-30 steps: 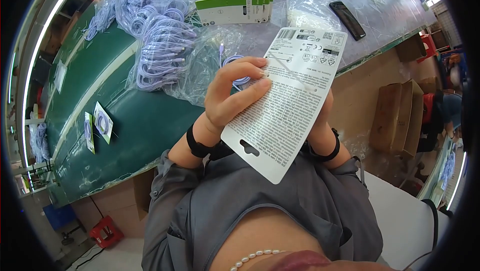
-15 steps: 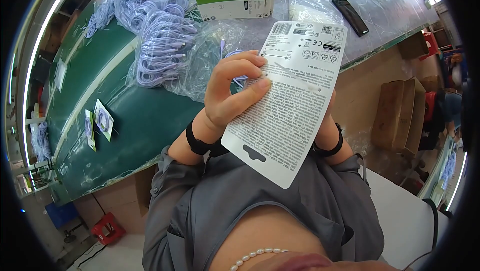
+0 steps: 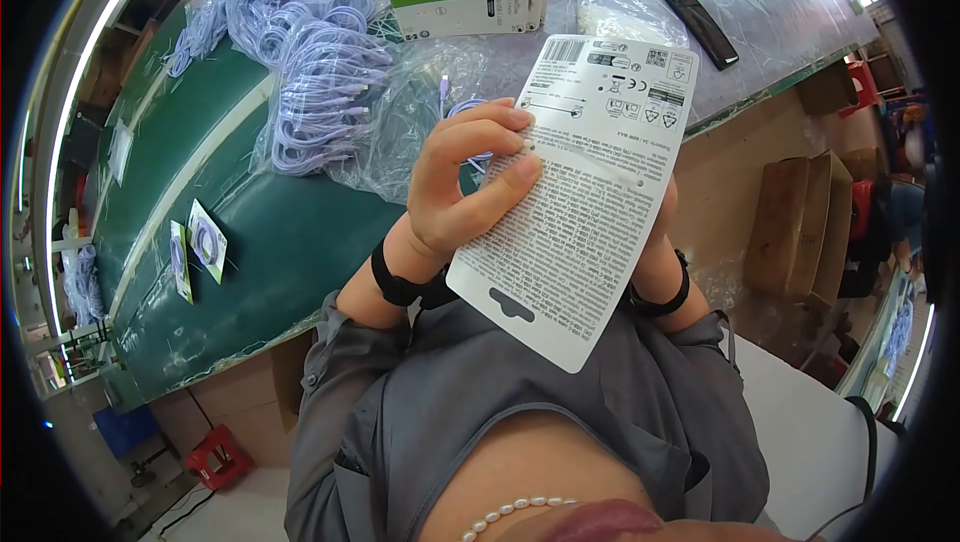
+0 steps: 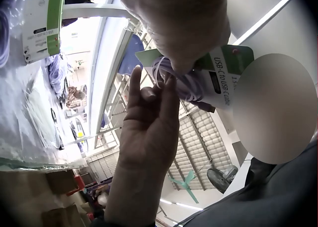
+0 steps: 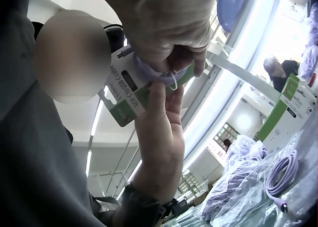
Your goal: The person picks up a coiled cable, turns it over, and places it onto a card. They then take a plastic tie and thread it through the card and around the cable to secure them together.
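Note:
Both hands hold up a white and green printed cable card point(image 3: 590, 212), its back facing the head camera and its hang-hole end toward the body. Left thumb and index finger lie on the back near the side edge, and the left hand point(image 3: 465, 182) grips the card there. A thin pale tie point(image 3: 585, 147) crosses the back. On the card's front, a lilac coiled USB cable point(image 4: 189, 85) shows in the left wrist view. Behind the card in the head view, the right hand point(image 4: 151, 130) has its fingers bent at the coil. A white loop point(image 5: 174, 81) stands out beside it.
Bagged lilac cables point(image 3: 330, 92) lie on the green table point(image 3: 270, 252), near a stack of cards point(image 3: 470, 7). Two carded cables point(image 3: 205, 242) lie at left. A phone point(image 3: 700, 30) and a clear bag point(image 3: 625, 7) are at the back right. A cardboard box point(image 3: 790, 227) stands on the floor.
The card has risen slightly in the head view and its lower corner has shifted right. Both hands keep their places on it.

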A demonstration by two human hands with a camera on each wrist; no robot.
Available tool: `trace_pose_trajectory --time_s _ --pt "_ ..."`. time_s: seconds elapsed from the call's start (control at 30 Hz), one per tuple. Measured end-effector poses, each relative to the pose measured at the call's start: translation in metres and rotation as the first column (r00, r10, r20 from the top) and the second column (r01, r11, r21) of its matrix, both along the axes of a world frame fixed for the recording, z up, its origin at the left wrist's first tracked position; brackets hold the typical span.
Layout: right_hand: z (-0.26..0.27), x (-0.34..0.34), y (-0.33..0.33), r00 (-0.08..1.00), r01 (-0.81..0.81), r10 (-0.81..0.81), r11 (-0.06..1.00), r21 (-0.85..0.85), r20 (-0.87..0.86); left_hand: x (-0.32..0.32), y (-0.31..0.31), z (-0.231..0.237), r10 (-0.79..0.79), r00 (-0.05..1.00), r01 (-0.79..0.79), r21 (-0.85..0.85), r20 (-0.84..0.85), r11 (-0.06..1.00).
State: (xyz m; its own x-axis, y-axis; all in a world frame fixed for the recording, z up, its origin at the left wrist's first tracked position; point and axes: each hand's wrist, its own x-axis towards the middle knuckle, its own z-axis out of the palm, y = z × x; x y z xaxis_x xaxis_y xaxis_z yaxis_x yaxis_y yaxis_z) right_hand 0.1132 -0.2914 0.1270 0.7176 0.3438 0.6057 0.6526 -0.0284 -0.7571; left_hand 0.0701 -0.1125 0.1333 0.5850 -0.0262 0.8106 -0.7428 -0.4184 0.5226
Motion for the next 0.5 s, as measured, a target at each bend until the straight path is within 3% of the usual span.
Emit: trace_pose_trajectory --time_s 0.5 --pt "-0.0001 -0.0012 -0.0012 0.998 -0.011 0.012 1.000 -0.028 0.067 0.0008 0.0005 0.0014 0.017 0.997 -0.025 0.100 0.078 0.995"
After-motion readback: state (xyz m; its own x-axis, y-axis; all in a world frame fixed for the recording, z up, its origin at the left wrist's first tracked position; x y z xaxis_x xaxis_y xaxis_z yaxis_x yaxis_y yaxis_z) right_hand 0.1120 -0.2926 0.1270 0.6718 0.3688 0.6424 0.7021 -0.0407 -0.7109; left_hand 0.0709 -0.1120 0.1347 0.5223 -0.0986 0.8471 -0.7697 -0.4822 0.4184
